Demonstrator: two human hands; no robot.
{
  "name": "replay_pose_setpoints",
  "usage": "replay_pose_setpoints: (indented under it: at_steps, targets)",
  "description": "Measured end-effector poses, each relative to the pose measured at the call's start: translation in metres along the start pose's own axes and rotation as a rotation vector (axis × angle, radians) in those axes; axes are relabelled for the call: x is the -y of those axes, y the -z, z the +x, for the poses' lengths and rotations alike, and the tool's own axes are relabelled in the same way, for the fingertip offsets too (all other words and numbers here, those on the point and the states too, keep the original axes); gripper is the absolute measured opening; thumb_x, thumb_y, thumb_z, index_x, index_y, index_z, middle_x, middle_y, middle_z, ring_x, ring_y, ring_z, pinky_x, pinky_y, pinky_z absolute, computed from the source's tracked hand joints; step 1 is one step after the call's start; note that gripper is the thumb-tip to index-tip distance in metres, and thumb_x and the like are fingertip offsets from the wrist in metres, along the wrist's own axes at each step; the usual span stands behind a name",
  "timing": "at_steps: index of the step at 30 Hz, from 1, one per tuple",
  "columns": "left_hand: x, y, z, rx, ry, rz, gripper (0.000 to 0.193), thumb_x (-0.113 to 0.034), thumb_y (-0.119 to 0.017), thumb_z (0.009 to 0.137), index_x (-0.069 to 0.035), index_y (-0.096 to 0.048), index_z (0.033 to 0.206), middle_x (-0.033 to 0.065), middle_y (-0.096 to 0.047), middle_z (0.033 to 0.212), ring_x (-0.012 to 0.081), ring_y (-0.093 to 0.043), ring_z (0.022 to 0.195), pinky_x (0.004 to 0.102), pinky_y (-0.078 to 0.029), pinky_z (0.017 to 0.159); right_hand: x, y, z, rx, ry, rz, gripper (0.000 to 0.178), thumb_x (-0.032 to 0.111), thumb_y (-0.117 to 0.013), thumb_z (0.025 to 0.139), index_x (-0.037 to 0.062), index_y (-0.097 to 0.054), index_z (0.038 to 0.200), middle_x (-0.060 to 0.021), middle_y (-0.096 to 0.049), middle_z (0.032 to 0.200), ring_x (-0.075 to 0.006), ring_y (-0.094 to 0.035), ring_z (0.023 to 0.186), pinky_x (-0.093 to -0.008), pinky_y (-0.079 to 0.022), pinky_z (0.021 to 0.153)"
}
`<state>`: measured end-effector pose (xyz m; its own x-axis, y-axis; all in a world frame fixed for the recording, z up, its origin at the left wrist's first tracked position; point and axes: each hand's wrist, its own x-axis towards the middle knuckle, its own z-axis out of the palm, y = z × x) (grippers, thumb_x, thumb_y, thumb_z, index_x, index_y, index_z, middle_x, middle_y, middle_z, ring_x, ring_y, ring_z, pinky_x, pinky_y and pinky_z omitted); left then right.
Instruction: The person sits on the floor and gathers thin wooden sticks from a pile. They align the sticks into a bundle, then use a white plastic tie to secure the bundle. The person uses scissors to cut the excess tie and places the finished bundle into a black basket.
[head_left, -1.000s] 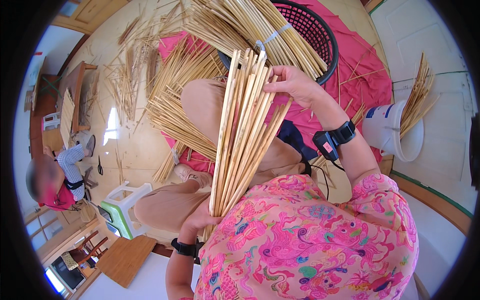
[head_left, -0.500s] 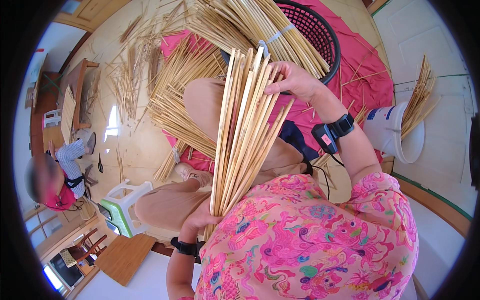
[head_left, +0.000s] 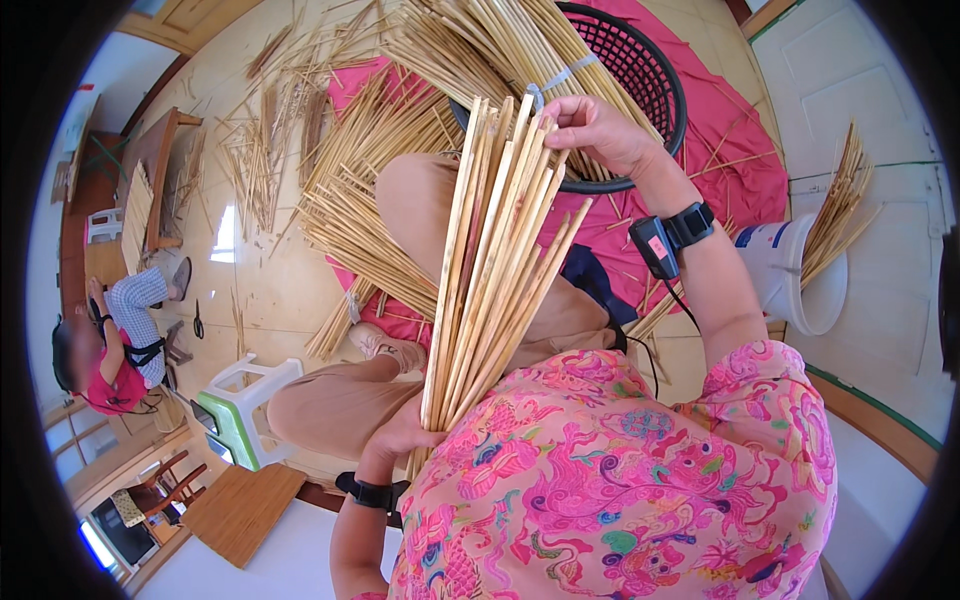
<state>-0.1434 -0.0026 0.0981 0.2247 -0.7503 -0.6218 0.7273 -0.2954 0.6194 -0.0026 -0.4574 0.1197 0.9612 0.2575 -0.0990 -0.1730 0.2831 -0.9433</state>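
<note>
A fanned bundle of thin, pale wooden sticks (head_left: 490,270) slants up across my lap. My left hand (head_left: 402,428) is closed round its lower end, where my sleeve and body partly hide the sticks. At the upper end my right hand (head_left: 597,130) has thumb and fingers pinched together on the tip of one stick. A few sticks on the bundle's right side splay apart from the others. Just behind the tips, a larger tied bundle of sticks (head_left: 530,50) rests across a black plastic basket (head_left: 672,100).
Loose stick piles (head_left: 360,220) lie on a pink cloth (head_left: 735,180) and the tiled floor. A white bucket (head_left: 815,290) holding sticks lies tilted at right. At left are a white stool (head_left: 265,380), scissors (head_left: 198,320) and another seated person (head_left: 120,350).
My right hand has shifted slightly up and right along the stick tips, its fingers drawn closer together. My left hand keeps its hold. At left, the other person's arm has moved.
</note>
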Motion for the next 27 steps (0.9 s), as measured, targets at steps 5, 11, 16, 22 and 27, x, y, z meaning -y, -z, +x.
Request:
replay_pose_setpoints:
  at_steps: [5,11,16,22,27]
  targets:
    - [0.0,-0.001,0.0,-0.003,0.011,0.003,0.088,-0.017,-0.082,0.067,-0.001,-0.034,0.139,0.0067,-0.05,0.132,0.0153,-0.047,0.119,0.033,-0.037,0.102,0.002,0.031,0.012,-0.212,0.068,0.043,0.013,0.012,-0.067,0.085,0.006,-0.065,0.096,0.002,-0.063,0.093,-0.0034,-0.057,0.08,-0.018,-0.047,0.07]
    - [0.001,0.0,0.002,0.002,-0.041,-0.005,0.086,-0.015,-0.081,0.068,-0.001,-0.034,0.139,0.0063,-0.05,0.132,0.0147,-0.046,0.119,0.0316,-0.036,0.102,0.037,0.095,0.031,-0.453,0.192,0.035,0.02,0.015,-0.057,0.092,0.003,-0.063,0.108,-0.0018,-0.065,0.095,-0.0086,-0.061,0.082,-0.0209,-0.05,0.073]
    - [-0.001,-0.004,-0.005,-0.001,-0.036,-0.037,0.087,-0.016,-0.08,0.069,-0.001,-0.033,0.14,0.0067,-0.048,0.134,0.0145,-0.044,0.121,0.031,-0.034,0.103,0.108,0.145,0.029,-0.542,0.372,0.259,0.018,0.019,-0.055,0.093,0.0022,-0.06,0.094,-0.0087,-0.064,0.084,-0.0202,-0.062,0.077,-0.0343,-0.053,0.075]
    - [0.004,0.004,-0.001,0.008,-0.065,0.058,0.088,-0.019,-0.08,0.07,-0.001,-0.031,0.141,0.0074,-0.047,0.135,0.0146,-0.042,0.122,0.0309,-0.033,0.104,0.199,0.302,-0.031,-0.806,0.531,0.09,0.024,0.016,-0.06,0.091,0.003,-0.063,0.11,-0.0036,-0.064,0.09,-0.0125,-0.058,0.085,-0.0245,-0.048,0.081]
    - [0.008,0.011,0.012,0.057,-0.116,0.103,0.088,-0.02,-0.079,0.069,-0.001,-0.031,0.14,0.0078,-0.046,0.135,0.0147,-0.041,0.123,0.031,-0.032,0.105,0.297,0.299,-0.143,-0.894,0.703,0.057,0.016,0.009,-0.065,0.086,-0.0008,-0.063,0.099,-0.0036,-0.061,0.081,-0.0123,-0.054,0.074,-0.0219,-0.046,0.071]
